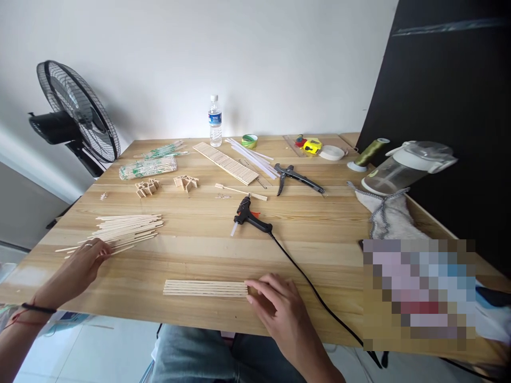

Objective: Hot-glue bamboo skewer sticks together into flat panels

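Observation:
My left hand (88, 259) reaches into a loose pile of thin wooden sticks (130, 227) on the left side of the table. Its thumb and fingers close around a stick at the near edge of that pile. In front of me several more sticks lie side by side in a flat row (205, 288). At the right end of this row rests my right hand (275, 300), thumb and forefinger apart and touching the stick ends. Beyond the row a black hot glue gun (249, 215) lies on its side with a glue stick poking out of its back.
Further back lie small wooden assemblies (186, 183), a slatted wooden panel (227, 163), wrapped stick bundles (147, 167), white glue sticks (255, 158) and a dark hand tool (297, 178). A water bottle (215, 122) stands near the wall. The glue gun's cord (315, 292) crosses the right front.

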The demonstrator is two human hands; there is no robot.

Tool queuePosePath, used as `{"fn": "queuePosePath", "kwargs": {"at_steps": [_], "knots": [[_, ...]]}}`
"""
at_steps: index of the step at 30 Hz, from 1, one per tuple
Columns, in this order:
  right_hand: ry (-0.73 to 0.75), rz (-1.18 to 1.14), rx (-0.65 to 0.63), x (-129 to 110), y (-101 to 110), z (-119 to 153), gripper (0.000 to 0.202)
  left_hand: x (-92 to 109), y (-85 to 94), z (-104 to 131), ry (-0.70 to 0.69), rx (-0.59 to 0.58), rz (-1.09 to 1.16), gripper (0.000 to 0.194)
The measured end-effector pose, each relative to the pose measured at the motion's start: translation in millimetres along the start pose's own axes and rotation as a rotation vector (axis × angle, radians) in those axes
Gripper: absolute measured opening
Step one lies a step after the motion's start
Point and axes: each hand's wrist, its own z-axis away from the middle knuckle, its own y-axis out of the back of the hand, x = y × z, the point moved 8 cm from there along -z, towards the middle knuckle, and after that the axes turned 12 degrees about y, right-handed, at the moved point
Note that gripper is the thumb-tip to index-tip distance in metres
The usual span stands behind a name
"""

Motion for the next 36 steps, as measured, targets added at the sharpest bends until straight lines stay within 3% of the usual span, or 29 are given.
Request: {"fn": "queuePosePath", "kwargs": {"at_steps": [2, 4, 6, 8, 12, 14, 17, 20, 23, 27, 31, 33, 36], "knots": [[0.001, 0.017, -0.002, 1, 1, -4, 0.022, 3, 3.8, 5, 0.058, 0.037, 0.006, 0.014], [0.012, 0.027, -0.006, 2, 1, -9, 0.022, 19, 0.8, 11, 0.08, 0.012, 0.028, 0.009], [0.026, 0.034, -0.015, 2, 0, -14, 0.022, 60, -3.5, 21, -0.019, 0.011, 0.11, 0.012], [0.04, 0.044, -0.015, 2, -1, -19, 0.022, 117, -12.9, 32, -0.17, -0.015, 0.225, 0.019], [0.043, 0.046, -0.024, 2, -3, -27, 0.023, 218, -40.9, 44, -0.278, -0.082, 0.319, 0.027], [0.023, 0.03, -0.035, 2, -3, -28, 0.024, 247, -50.0, 44, -0.273, -0.057, 0.319, 0.025], [-0.005, -0.01, -0.05, 3, -3, -29, 0.02, 265, -60.4, 43, -0.268, -0.049, 0.316, 0.024], [-0.037, -0.062, -0.066, 6, -3, -29, 0.021, 266, -65.0, 40, -0.272, -0.066, 0.314, 0.023], [-0.061, -0.095, -0.065, 9, -3, -28, 0.022, 254, -57.2, 37, -0.282, -0.031, 0.344, 0.02], [-0.057, -0.107, -0.047, 12, -4, -26, 0.02, 203, -40.4, 33, -0.188, 0.067, 0.395, 0.015], [-0.06, -0.129, -0.065, 16, -6, -24, 0.023, 139, -37.6, 35, 0.005, 0.047, 0.386, 0.018], [-0.068, -0.139, -0.076, 17, -6, -23, 0.023, 122, -39.1, 38, 0.039, 0.007, 0.387, 0.021], [-0.08, -0.164, -0.072, 19, -5, -22, 0.02, 113, -43.7, 42, 0.05, -0.045, 0.382, 0.026]]}}
